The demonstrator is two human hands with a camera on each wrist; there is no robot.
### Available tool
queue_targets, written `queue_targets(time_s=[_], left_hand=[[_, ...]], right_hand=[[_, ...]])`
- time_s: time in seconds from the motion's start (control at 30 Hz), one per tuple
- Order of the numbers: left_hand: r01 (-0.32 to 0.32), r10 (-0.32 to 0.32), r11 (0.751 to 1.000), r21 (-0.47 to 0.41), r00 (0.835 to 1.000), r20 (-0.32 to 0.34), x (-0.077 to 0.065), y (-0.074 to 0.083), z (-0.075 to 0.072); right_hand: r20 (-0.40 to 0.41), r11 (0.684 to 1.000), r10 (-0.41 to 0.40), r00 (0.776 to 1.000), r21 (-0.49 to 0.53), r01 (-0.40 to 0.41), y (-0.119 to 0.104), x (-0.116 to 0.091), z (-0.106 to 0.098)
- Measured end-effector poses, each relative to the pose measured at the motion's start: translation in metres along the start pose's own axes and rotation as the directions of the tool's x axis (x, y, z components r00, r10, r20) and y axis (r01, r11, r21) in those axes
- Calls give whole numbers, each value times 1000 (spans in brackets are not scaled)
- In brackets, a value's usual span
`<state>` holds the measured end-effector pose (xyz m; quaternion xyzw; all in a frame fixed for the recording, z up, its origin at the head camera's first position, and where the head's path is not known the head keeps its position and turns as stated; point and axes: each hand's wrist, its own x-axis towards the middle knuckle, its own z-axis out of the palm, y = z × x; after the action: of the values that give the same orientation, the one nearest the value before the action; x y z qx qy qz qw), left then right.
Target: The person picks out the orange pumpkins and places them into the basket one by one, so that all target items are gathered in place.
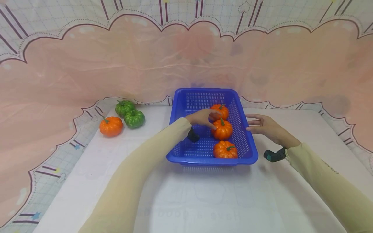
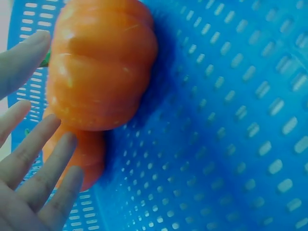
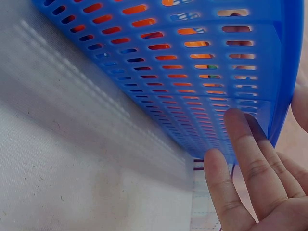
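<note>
A blue perforated plastic basket (image 1: 211,160) holds a row of orange pumpkins along its right side: a far pumpkin (image 1: 222,111), a middle pumpkin (image 1: 222,130) and a near pumpkin (image 1: 225,149). Inside the basket, my left hand (image 1: 202,117) hovers by the far and middle pumpkins, fingers loosely spread. The left wrist view has the thumb beside one pumpkin (image 2: 103,67), not wrapped round it; whether it touches is unclear. At the basket's outer right wall is my right hand (image 1: 266,127). Its extended fingers (image 3: 250,154) lie against or very near the slotted wall in the right wrist view.
Left of the basket, on the white tabletop (image 1: 204,197), are two green pumpkins, one rear (image 1: 124,108) and one front (image 1: 135,119), with an orange pumpkin (image 1: 111,126) beside them. A patterned pink cloth (image 1: 140,64) rises behind the table.
</note>
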<state>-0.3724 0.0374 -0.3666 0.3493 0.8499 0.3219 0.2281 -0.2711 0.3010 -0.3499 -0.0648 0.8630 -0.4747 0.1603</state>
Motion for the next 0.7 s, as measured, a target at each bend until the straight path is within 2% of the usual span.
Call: queue_targets(time_s=[0.17, 0.33, 0.7], left_hand=[[-15, 15, 1000, -19, 1000, -3, -2, 2, -3], [-36, 35, 998, -44, 999, -35, -5, 3, -5], [-82, 62, 977, -197, 992, -109, -4, 4, -7]], right_hand=[[0, 1000, 2, 1000, 5, -2, 0, 0, 0], [-3, 1000, 3, 1000, 2, -3, 0, 0, 1], [-6, 1000, 10, 1000, 2, -10, 2, 1, 2]])
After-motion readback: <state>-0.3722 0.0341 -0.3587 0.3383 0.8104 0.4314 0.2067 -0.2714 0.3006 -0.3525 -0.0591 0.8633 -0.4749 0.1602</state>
